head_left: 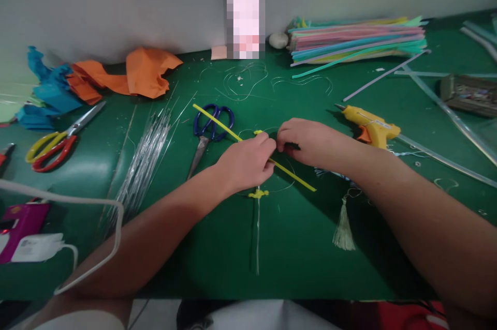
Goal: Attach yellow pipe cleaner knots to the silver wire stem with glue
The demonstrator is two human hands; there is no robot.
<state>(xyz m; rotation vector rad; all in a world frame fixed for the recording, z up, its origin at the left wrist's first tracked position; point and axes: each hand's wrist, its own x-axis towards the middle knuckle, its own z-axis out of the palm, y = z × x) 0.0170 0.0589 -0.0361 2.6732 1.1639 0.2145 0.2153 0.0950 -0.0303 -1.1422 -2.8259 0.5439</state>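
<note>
My left hand (245, 163) is closed in a pinch on a long yellow straw (217, 122) that runs slantwise from upper left to lower right across the green table (295, 247). My right hand (306, 141) is closed too, its fingertips meeting the left hand's at the straw; something small and dark shows under its fingers. A thin wire ring (285, 188) with small yellow knots lies beneath both hands, and a wire stem (258, 231) runs down from it toward me.
Blue-handled scissors (209, 125) lie just left of the hands, a yellow glue gun (370, 125) to the right. A bundle of wires (145, 156), red-yellow scissors (58, 143), orange paper (143, 71), a stack of coloured straws (357, 39) and a pale tassel (344, 229) surround them.
</note>
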